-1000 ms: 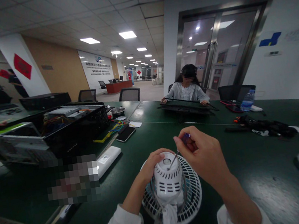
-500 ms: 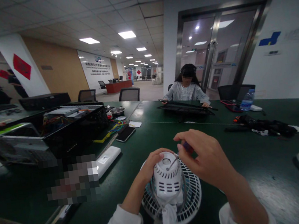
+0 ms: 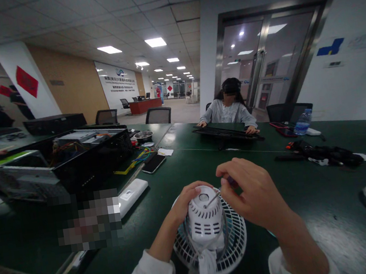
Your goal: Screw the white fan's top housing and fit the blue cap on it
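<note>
The left hand (image 3: 190, 201) curls around the white fan motor housing (image 3: 205, 220), its long axis upright on the round grille (image 3: 237, 233); the right hand (image 3: 252, 193) pinches a small screwdriver (image 3: 214, 198), tip on the housing's top.

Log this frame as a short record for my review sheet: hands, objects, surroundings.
left hand: the left hand grips the white fan motor housing
right hand: the right hand pinches a small screwdriver, its tip at the top of the housing
beneath housing: white fan grille, white cloth
surroundings: dark-green table, open computer case, smartphone, seated person
</note>
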`<state>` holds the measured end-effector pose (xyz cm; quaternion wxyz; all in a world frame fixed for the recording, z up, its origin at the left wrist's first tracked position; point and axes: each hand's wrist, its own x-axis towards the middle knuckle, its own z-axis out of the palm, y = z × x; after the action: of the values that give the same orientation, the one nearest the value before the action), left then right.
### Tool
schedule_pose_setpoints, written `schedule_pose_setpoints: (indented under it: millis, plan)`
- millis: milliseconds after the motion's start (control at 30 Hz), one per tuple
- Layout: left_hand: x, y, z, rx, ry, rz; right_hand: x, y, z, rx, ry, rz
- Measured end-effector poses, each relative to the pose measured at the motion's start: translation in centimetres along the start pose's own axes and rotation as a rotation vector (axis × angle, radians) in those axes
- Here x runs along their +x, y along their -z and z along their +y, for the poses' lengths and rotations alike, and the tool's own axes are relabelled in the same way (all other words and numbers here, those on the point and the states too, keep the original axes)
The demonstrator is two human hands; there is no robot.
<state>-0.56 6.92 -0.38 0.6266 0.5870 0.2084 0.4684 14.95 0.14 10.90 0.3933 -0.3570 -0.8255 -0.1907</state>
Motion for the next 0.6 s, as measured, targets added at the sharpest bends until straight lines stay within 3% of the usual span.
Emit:
schedule_pose_setpoints:
  millis: [600]
  plan:
    - [-0.02, -0.09, 0.14, 0.018, 0.009, 0.017, -0.07, 0.11, 0.12, -0.022, 0.003, 0.024]
